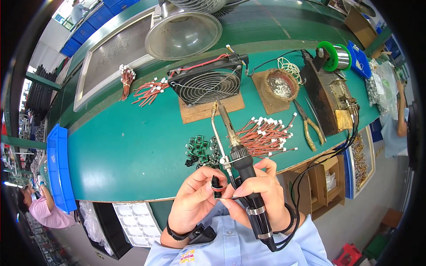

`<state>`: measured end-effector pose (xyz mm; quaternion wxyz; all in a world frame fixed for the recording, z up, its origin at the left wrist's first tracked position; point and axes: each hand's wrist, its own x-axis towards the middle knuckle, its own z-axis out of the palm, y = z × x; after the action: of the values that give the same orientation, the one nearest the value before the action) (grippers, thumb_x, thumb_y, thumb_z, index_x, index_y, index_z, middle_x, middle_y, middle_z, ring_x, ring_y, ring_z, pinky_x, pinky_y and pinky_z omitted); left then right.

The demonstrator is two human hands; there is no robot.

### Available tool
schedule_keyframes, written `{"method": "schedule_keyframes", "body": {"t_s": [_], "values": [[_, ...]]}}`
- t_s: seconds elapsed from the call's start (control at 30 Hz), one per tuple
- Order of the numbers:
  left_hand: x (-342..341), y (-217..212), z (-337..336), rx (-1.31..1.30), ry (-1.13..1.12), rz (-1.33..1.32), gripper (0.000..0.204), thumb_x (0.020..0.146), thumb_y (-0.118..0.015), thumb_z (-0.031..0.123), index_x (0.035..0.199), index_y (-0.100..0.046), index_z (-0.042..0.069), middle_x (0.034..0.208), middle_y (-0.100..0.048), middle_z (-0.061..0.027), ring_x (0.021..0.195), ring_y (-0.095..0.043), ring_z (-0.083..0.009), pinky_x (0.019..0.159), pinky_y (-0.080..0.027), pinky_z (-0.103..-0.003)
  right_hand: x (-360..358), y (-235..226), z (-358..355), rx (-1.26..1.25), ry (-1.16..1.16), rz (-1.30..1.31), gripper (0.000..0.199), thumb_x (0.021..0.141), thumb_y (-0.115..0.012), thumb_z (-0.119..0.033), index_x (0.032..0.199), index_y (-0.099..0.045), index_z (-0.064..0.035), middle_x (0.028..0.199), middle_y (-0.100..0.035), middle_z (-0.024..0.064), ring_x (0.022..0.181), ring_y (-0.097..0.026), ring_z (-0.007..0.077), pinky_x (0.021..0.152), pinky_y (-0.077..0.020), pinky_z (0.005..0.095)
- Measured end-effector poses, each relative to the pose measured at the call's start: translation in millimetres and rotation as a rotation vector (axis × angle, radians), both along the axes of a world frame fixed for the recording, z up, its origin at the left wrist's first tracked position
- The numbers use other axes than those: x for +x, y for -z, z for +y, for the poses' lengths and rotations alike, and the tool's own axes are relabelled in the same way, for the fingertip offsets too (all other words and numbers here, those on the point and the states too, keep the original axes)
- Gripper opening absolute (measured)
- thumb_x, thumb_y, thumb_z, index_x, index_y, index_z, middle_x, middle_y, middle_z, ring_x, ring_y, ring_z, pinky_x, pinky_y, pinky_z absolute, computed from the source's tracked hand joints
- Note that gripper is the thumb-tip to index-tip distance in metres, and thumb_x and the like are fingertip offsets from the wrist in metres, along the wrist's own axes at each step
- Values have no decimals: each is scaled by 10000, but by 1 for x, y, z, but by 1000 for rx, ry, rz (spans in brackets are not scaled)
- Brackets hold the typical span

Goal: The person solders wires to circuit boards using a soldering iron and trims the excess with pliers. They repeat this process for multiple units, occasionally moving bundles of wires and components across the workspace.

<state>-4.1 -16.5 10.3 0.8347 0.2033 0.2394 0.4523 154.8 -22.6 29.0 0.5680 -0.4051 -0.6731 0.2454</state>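
Note:
Close to my chest, my left hand (191,201) pinches a small black component (216,182) between thumb and fingertips; a bit of red wire seems to cross it. My right hand (270,195) is wrapped round a black soldering iron (242,159), which has a thin metal feed tube (216,126) clamped along it. The iron's tip points away from me, toward the fan. The right thumb and fingertips also reach close to the component, and whether they touch it is hard to tell. Just beyond lie small green circuit boards (197,146) with black parts and a pile of red-and-black wires (266,137) with white connectors.
A black fan (206,84) stands on a wooden board, below a metal lamp hood (184,35). To the right are a round solder-scrap dish (282,84), pliers (309,126), a soldering station (326,93) and a solder spool (335,56). A blue bin (60,168) sits left. Cords trail at right.

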Motion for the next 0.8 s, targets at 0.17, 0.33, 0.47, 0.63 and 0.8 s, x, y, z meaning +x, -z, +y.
{"method": "schedule_keyframes", "body": {"t_s": [0.17,0.33,0.47,0.63,0.8], "values": [[-1,2,0,14,9,14,236,900,-564,166,1068,-521,6,970,-550,-66,898,-517,-130,804,-412,-277,3,-3,1,-47,-30,-18,403,624,-738,20,942,-520,-97,795,-596,-56,553,-492,145,732,-330,344],[-1,1,0,22,2,21,239,899,-565,169,1066,-521,4,972,-550,-71,905,-516,-138,800,-410,-275,5,-4,2,-55,-49,-29,401,622,-732,30,938,-521,-99,809,-605,-51,588,-520,140,747,-333,339],[0,1,0,34,-8,44,240,900,-564,172,1066,-520,4,968,-549,-73,902,-514,-142,798,-408,-274,5,-6,1,-67,-50,-26,397,621,-728,33,933,-522,-99,816,-609,-46,611,-537,141,752,-334,333],[-1,3,0,50,1,33,245,901,-561,173,1066,-515,-3,972,-546,-77,899,-513,-144,797,-409,-275,7,-5,2,-88,-67,-29,385,629,-721,27,935,-523,-100,817,-608,-44,620,-543,146,754,-336,337],[0,1,-1,71,-17,75,253,902,-559,175,1063,-505,-13,978,-540,-82,898,-514,-148,795,-410,-276,7,-6,2,-92,-81,-25,380,634,-717,20,939,-525,-102,818,-605,-43,618,-543,146,754,-333,339]]}}
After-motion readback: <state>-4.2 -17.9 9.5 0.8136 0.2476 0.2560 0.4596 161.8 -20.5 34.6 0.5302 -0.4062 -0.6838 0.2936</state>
